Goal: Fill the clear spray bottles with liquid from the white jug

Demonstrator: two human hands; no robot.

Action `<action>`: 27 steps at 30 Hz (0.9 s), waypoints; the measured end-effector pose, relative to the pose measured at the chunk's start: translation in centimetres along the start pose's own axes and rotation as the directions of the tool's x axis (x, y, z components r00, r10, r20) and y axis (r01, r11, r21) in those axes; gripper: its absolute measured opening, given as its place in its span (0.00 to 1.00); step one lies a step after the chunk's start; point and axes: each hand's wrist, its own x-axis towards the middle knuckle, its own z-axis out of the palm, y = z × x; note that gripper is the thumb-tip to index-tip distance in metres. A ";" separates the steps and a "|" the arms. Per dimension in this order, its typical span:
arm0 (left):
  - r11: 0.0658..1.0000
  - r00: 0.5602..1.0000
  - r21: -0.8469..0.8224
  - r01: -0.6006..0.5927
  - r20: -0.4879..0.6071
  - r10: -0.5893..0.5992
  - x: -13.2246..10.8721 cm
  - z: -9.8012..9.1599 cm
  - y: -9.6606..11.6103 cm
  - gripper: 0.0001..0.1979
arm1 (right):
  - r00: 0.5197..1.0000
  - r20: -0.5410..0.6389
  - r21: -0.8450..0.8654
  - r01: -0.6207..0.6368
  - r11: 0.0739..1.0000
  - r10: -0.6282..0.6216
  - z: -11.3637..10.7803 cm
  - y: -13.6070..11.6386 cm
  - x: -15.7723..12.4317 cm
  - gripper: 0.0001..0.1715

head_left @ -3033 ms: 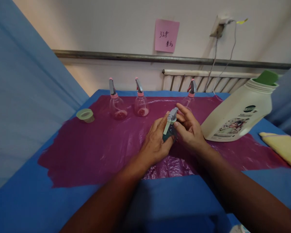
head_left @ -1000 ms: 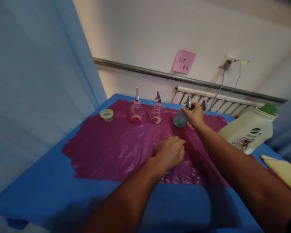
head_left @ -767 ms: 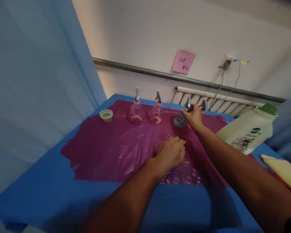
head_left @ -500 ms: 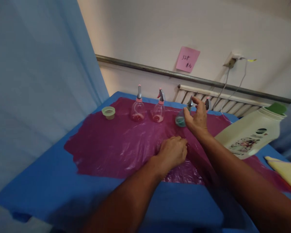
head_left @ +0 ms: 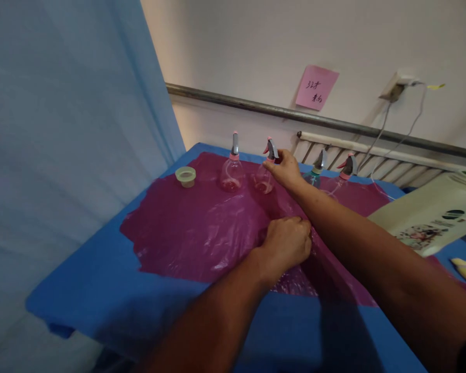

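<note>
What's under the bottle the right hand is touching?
A purple sheet shows around the bottle, and a blue cover lies under the sheet. The spot right beneath the bottle is hidden, so I can't see it.

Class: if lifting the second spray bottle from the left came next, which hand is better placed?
Probably the right hand: its fingers are on that spray bottle, while the left hand is curled over the purple sheet, nearer the person.

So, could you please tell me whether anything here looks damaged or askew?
The purple plastic sheet looks untidy: its left edge is jagged rather than straight, and it is wrinkled beside the left hand. I see no spill.
</note>
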 end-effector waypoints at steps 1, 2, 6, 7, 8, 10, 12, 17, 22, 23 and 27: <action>1.000 1.000 0.002 0.004 0.001 -0.004 0.0 -0.1 0.0 0.14 | 1.000 0.007 -0.002 -0.003 1.000 0.003 0.1 -0.1 -0.1 0.24; 1.000 1.000 0.003 0.008 0.002 -0.008 0.0 -0.1 0.0 0.14 | 1.000 0.011 -0.001 -0.005 1.000 0.005 0.2 -0.3 -0.3 0.20; 1.000 1.000 -0.002 0.009 -0.022 -0.009 -0.1 0.1 0.1 0.15 | 1.000 0.007 0.046 0.027 0.999 -0.028 -1.4 -1.4 -1.9 0.16; 1.000 0.998 -0.013 -0.003 -0.059 0.002 -0.1 0.2 0.2 0.15 | 0.999 0.003 0.061 0.044 0.997 -0.044 -2.3 -1.7 -2.6 0.17; 0.999 0.993 -0.031 -0.025 -0.117 0.022 -0.2 0.2 0.2 0.15 | 0.998 -0.005 0.077 0.065 0.995 -0.065 -3.3 -2.0 -3.3 0.18; 0.989 0.948 -0.085 -0.117 -0.306 0.086 -0.5 0.1 0.4 0.15 | 0.992 -0.037 0.103 0.124 0.987 -0.121 -5.8 -2.5 -5.2 0.19; 0.957 0.835 -0.142 -0.253 -0.532 0.141 -0.7 -0.4 0.5 0.14 | 0.981 -0.081 0.109 0.182 0.977 -0.174 -8.5 -2.8 -7.5 0.19; 0.884 0.597 -0.325 -0.335 -0.799 -0.067 -0.2 -2.2 -0.4 0.08 | 0.980 -0.120 0.078 0.169 0.982 -0.159 -13.4 -2.7 -13.1 0.16; 0.874 0.820 -0.468 -0.132 -0.546 -0.169 0.8 -1.4 -1.8 0.23 | 0.978 -0.166 0.124 0.148 0.981 -0.126 -14.4 -2.0 -16.2 0.14; 0.876 0.867 -0.472 -0.097 -0.473 -0.159 0.8 -1.0 -1.8 0.28 | 0.979 -0.168 0.140 0.137 0.981 -0.113 -14.4 -1.9 -16.6 0.14; 0.886 0.945 -0.461 -0.054 -0.311 -0.105 0.6 0.0 -1.4 0.41 | 0.986 -0.144 0.220 0.110 0.969 -0.080 -14.3 -2.1 -17.9 0.15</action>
